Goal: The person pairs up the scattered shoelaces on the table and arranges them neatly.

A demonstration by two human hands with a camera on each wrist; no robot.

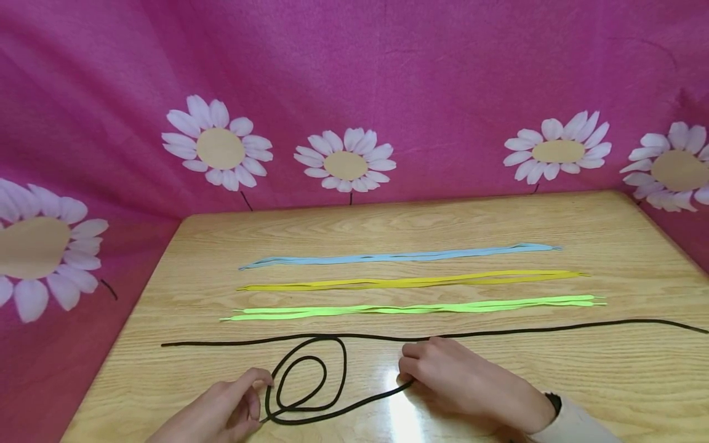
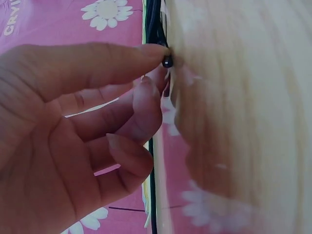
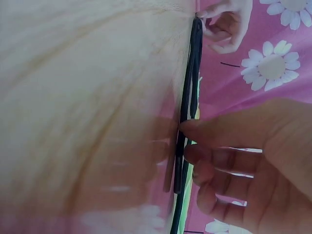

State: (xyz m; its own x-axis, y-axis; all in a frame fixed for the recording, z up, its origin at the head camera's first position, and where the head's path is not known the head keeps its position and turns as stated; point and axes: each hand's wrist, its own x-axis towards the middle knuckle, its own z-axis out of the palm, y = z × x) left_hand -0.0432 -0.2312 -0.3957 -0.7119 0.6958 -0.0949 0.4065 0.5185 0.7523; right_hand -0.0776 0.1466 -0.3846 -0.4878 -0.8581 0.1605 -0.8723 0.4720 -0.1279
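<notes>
A thin round black shoelace point(image 1: 343, 369) lies in loose loops at the front of the table. My left hand point(image 1: 218, 403) is at the left of the loops, its fingers curled. In the left wrist view, its thumb tip is on the end of the black shoelace point(image 2: 167, 61), with another fingertip close beside. My right hand point(image 1: 456, 375) pinches the other end, right of the loops; in the right wrist view a short length of it pokes out past the thumb and index finger. A straight black shoelace point(image 1: 526, 332) runs behind both hands and touches the top of the loops.
Farther back, three flat shoelace bundles lie side by side: lime green point(image 1: 415, 307), yellow point(image 1: 415, 282) and light blue point(image 1: 410, 256). They rest on a wood-grain table point(image 1: 388, 224). A pink cloth with large daisies point(image 1: 388, 74) hangs behind and at both sides.
</notes>
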